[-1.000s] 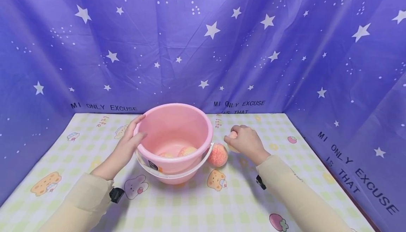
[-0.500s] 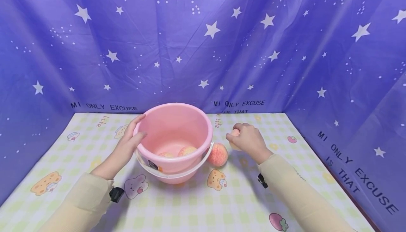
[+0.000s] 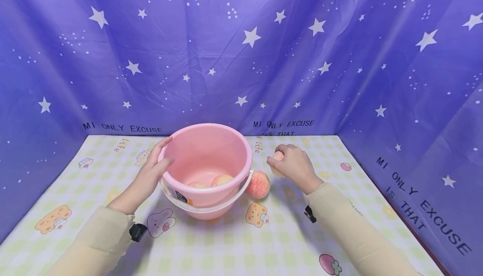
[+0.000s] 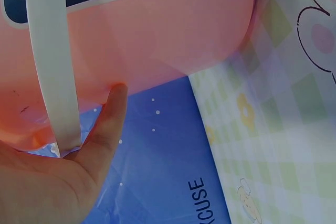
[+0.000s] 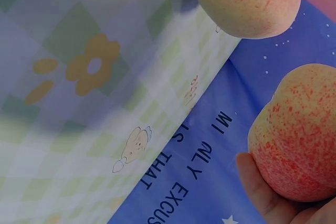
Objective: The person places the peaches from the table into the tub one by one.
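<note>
A pink plastic bucket (image 3: 205, 146) with a white handle (image 3: 211, 209) stands tilted toward me on the table. My left hand (image 3: 149, 171) grips its left rim, thumb over the inside and fingers along the outside. Inside the bucket show the tops of two peaches, one at the middle (image 3: 222, 180) and one farther left (image 3: 197, 184), partly hidden by the near rim. To the bucket's right, my right hand (image 3: 296, 167) holds a red-and-yellow peach (image 5: 302, 135), its fingers curled round it. Between that hand and the bucket, another peach (image 3: 258, 184) rests on the table, close against the handle.
A pale green checked cloth (image 3: 211, 251) with cartoon prints covers the table. Blue-purple star curtains (image 3: 203, 58) rise along the back and both sides. Black wrist bands sit on both cream sleeves, left (image 3: 137, 232) and right (image 3: 310, 214).
My right hand, with the peach in it, has shifted slightly away from me. The left hand, the bucket and the other peaches stay where they were.
</note>
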Demonstrator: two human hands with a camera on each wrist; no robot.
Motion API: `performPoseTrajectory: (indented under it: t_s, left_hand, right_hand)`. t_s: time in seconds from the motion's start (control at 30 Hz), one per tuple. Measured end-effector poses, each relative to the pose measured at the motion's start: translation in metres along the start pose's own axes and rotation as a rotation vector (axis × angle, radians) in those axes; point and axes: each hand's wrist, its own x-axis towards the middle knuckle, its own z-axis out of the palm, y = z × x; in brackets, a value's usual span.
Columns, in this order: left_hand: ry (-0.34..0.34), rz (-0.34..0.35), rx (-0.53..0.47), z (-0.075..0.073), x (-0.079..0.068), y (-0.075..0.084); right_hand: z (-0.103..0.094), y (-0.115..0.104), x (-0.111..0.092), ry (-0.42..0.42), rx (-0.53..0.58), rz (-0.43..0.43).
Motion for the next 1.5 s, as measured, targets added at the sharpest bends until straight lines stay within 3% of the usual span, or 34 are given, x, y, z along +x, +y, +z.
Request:
performPoseTrajectory:
  t_s: [0.5, 1.5]
  left_hand:
    - [0.003, 0.018, -0.049, 0.000, 0.001, -0.002]
    - [0.005, 0.026, -0.026, 0.000, 0.001, -0.001]
  right_hand:
    - [-0.011, -0.006, -0.001, 0.063, 0.014, -0.056]
    - [-0.026, -0.029, -0.003, 0.129, 0.016, -0.117]
